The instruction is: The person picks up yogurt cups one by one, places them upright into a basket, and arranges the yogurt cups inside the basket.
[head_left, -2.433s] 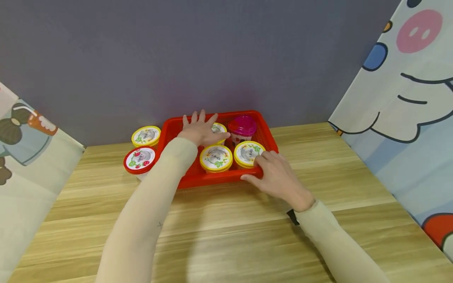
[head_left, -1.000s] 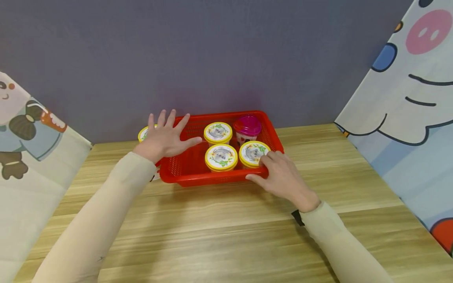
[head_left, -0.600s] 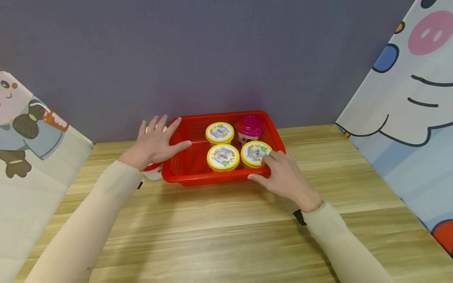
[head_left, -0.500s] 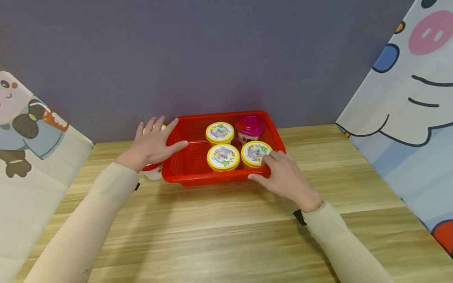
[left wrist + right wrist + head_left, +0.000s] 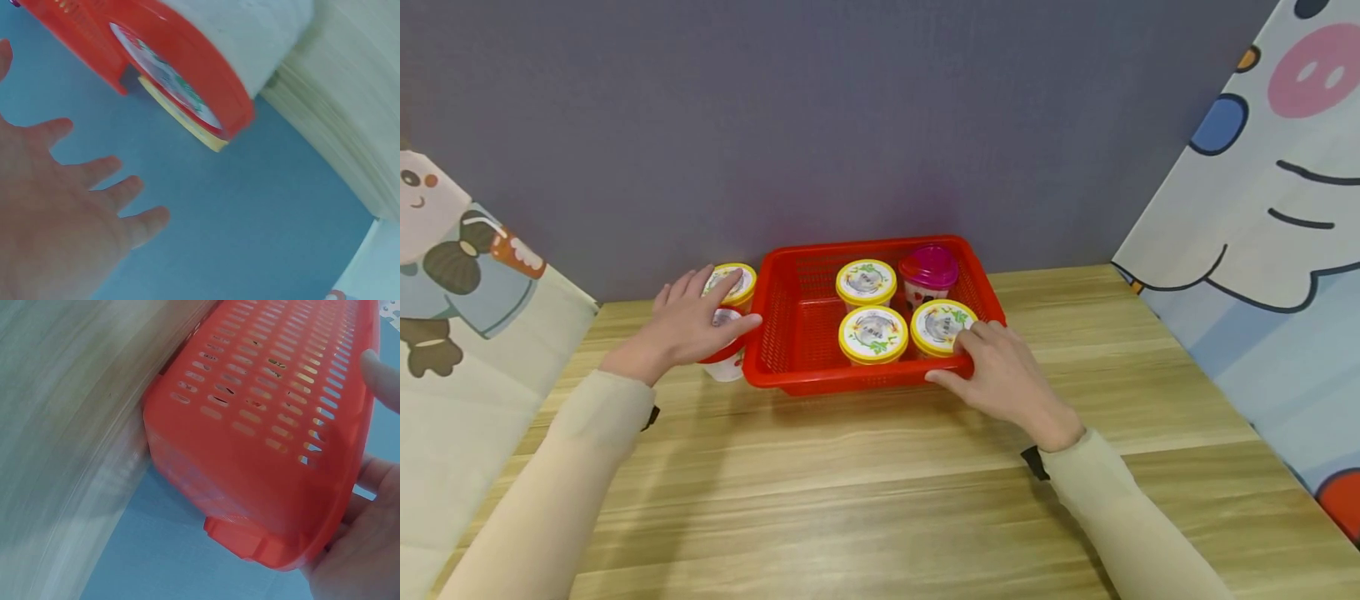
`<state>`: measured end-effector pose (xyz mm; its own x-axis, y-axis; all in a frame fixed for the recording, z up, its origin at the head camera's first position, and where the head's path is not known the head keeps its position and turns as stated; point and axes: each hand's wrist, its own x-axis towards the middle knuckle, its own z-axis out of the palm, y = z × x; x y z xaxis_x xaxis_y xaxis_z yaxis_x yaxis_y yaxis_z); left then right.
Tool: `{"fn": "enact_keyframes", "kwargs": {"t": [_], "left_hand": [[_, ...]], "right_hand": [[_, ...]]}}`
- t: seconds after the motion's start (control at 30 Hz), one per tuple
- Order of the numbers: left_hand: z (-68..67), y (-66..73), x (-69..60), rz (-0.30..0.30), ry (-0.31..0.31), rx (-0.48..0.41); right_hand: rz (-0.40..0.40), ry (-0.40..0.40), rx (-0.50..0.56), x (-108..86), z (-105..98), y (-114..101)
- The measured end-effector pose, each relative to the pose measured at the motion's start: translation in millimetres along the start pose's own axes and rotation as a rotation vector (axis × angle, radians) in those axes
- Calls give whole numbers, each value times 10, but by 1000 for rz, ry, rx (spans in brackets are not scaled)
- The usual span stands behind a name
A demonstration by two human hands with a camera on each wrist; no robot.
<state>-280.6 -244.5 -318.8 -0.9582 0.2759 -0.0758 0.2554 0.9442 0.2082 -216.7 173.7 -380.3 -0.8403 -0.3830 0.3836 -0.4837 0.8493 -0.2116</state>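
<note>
Head view: red-lidded cup (image 5: 727,365) stands on the wooden table (image 5: 850,500), just beside the red basket (image 5: 835,382) at its 8-to-9 o'clock. Probably light, stiff, lid slick; hold round the sides. Left hand (image 5: 685,323) over it, fingers apart; right hand (image 5: 1006,375) clamped on basket rim, 4 o'clock.

A surface (image 5: 865,500) of pale yellow-brown wood grain, streaked with darker bands running roughly crosswise, carries everything. A red basket (image 5: 831,387) stands upright near its far edge. Just beside the basket's left end, two tubs stand directly on the wood: a red-lidded tub (image 5: 725,369) nearer the front, a yellow-lidded tub (image 5: 747,287) behind it.
</note>
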Motion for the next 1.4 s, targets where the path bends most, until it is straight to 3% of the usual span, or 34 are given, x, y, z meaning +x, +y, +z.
{"fn": "enact_keyframes", "kwargs": {"t": [0.83,1.4], "left_hand": [[152,-398,-169,-6,-35,-3],[353,-276,-74,-25,-12,33]], "right_hand": [[2,-1,-15,0,3,8],[-6,8,-13,7,6,-8]]}}
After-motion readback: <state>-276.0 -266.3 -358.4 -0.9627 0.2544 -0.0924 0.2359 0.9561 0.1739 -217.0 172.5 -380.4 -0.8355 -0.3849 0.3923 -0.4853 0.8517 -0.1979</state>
